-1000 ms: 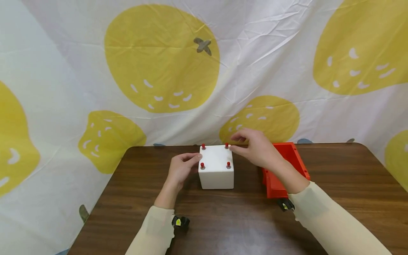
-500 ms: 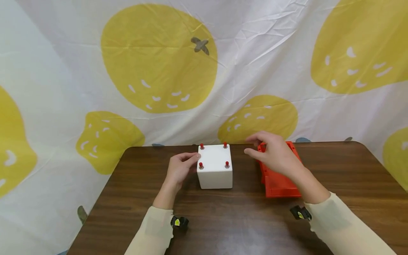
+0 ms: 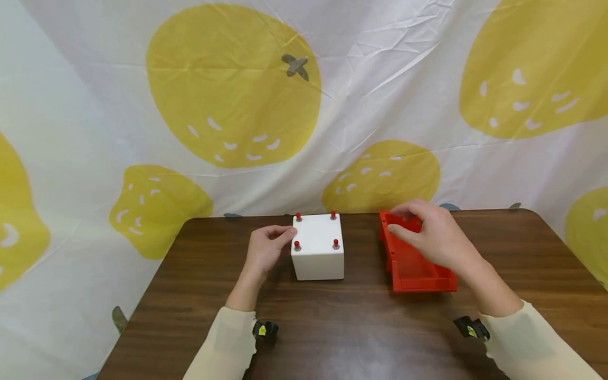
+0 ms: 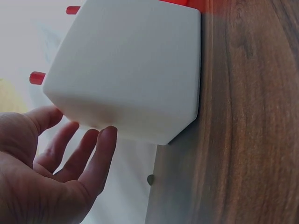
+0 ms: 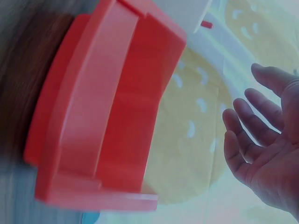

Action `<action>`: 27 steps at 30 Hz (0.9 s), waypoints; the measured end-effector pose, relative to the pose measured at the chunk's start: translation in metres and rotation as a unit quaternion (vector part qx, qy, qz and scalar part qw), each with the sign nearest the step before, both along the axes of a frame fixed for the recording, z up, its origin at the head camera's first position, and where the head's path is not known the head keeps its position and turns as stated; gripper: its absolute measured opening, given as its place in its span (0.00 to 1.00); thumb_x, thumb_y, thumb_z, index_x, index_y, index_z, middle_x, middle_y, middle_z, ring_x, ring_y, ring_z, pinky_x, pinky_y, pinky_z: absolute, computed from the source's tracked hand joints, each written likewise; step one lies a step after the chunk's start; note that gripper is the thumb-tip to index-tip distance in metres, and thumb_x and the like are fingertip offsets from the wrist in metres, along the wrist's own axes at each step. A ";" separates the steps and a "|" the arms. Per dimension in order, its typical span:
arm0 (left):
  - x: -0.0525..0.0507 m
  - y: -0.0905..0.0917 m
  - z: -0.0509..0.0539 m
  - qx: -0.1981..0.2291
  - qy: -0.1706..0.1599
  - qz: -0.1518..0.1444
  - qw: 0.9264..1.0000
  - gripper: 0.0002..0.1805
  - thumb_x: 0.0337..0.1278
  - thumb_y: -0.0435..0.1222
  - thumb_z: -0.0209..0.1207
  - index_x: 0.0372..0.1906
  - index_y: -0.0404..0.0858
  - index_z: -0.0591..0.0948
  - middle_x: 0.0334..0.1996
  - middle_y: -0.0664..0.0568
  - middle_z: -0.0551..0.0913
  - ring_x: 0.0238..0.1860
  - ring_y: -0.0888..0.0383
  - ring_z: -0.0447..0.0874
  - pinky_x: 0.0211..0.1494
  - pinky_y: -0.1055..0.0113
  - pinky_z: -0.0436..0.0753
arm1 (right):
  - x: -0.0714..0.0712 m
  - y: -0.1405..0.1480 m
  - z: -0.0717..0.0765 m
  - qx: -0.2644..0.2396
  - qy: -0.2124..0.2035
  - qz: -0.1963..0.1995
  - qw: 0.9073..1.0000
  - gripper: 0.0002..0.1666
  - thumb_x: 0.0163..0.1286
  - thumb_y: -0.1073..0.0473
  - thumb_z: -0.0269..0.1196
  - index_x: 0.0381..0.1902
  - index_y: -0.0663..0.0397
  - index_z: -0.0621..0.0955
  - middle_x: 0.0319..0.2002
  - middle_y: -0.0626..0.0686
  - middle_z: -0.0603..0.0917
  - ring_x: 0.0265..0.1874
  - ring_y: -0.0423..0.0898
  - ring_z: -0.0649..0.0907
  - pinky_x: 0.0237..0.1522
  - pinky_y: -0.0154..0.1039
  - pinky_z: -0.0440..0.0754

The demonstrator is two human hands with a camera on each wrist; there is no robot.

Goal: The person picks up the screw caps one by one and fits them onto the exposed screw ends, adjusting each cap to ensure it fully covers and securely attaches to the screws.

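Note:
A white box (image 3: 317,235) stands on the table with several red-capped pegs (image 3: 335,243), perhaps toggle switches, near its top corners. At the box's left side is my left hand (image 3: 264,250); its thumb and fingertips rest against that side, not wrapped round it, as the left wrist view shows. Over the red bin (image 3: 424,284) hovers my right hand (image 3: 439,236), its fingers loosely bent and nothing between them. In the right wrist view the bin's inner wall (image 5: 131,102) shows red, though its floor is partly out of sight.
The brown wooden table (image 3: 342,327) runs up to a white cloth (image 3: 361,105) printed with yellow fruit, which hangs behind it. The bin stands right of the box, with a gap of bare tabletop between.
My right hand has moved away from the box's back right corner, rightward to above the red bin. My left hand keeps its place at the box's left side.

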State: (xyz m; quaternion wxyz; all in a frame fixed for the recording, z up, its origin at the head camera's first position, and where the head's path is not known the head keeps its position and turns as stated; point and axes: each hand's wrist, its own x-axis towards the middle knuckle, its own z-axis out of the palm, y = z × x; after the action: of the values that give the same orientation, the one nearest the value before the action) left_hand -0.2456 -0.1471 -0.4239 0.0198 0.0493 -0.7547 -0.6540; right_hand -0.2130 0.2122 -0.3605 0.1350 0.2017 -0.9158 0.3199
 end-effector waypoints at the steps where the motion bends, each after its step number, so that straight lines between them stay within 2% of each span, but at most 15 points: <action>1: 0.000 0.000 0.001 -0.010 0.004 0.001 1.000 0.14 0.68 0.40 0.72 0.50 0.33 0.91 0.46 0.44 0.89 0.44 0.46 0.88 0.55 0.47 0.89 | 0.001 0.003 0.000 0.002 0.001 -0.002 1.000 0.18 0.72 0.56 0.74 0.57 0.52 0.86 0.50 0.53 0.87 0.47 0.52 0.82 0.48 0.56 0.84; 4: 0.000 0.000 0.002 -0.048 0.012 0.004 0.999 0.13 0.68 0.40 0.72 0.49 0.35 0.91 0.47 0.46 0.90 0.48 0.45 0.87 0.55 0.51 0.89 | 0.005 0.011 -0.001 0.007 0.006 -0.008 1.000 0.18 0.73 0.54 0.73 0.57 0.52 0.86 0.52 0.54 0.87 0.49 0.54 0.82 0.50 0.58 0.84; 9: 0.000 -0.001 0.004 -0.120 0.036 0.018 0.992 0.13 0.67 0.43 0.72 0.48 0.38 0.92 0.46 0.49 0.91 0.47 0.52 0.84 0.48 0.60 0.84 | 0.009 0.024 -0.002 0.022 0.013 -0.022 0.999 0.19 0.72 0.53 0.74 0.57 0.52 0.86 0.53 0.55 0.87 0.50 0.56 0.81 0.50 0.59 0.84; 13: 0.001 -0.002 0.006 -0.156 0.053 0.025 0.986 0.14 0.67 0.45 0.72 0.49 0.40 0.92 0.45 0.50 0.91 0.47 0.52 0.84 0.47 0.61 0.83 | 0.011 0.031 -0.002 0.034 0.009 -0.040 0.999 0.19 0.71 0.55 0.75 0.57 0.53 0.86 0.53 0.56 0.87 0.47 0.56 0.82 0.48 0.58 0.86; 16: 0.003 -0.004 0.007 -0.174 0.069 0.029 0.982 0.15 0.66 0.45 0.73 0.50 0.41 0.92 0.46 0.50 0.91 0.46 0.52 0.84 0.46 0.62 0.83 | 0.012 0.036 -0.003 0.039 0.013 -0.045 0.998 0.20 0.71 0.55 0.74 0.57 0.54 0.86 0.53 0.56 0.87 0.45 0.56 0.82 0.45 0.57 0.86; 20: 0.006 -0.007 0.009 -0.182 0.088 0.033 0.979 0.16 0.67 0.46 0.72 0.51 0.40 0.92 0.44 0.51 0.92 0.41 0.51 0.86 0.40 0.63 0.84 | 0.013 0.042 -0.006 0.039 0.029 -0.042 0.998 0.20 0.70 0.55 0.75 0.56 0.55 0.87 0.50 0.56 0.88 0.46 0.57 0.84 0.45 0.58 0.85; 27: 0.011 -0.018 0.012 -0.206 0.126 0.043 0.970 0.13 0.68 0.44 0.71 0.49 0.41 0.92 0.40 0.51 0.92 0.38 0.54 0.88 0.40 0.61 0.85 | 0.013 0.054 -0.011 0.039 0.050 -0.050 0.997 0.20 0.69 0.56 0.76 0.55 0.56 0.87 0.51 0.56 0.88 0.45 0.56 0.86 0.45 0.57 0.85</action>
State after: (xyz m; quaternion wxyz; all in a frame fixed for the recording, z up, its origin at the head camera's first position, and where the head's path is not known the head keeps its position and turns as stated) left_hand -0.2349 -0.1655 -0.4124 0.1524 -0.0058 -0.8616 -0.4842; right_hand -0.2003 0.2662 -0.3713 0.1884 0.1768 -0.9285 0.2668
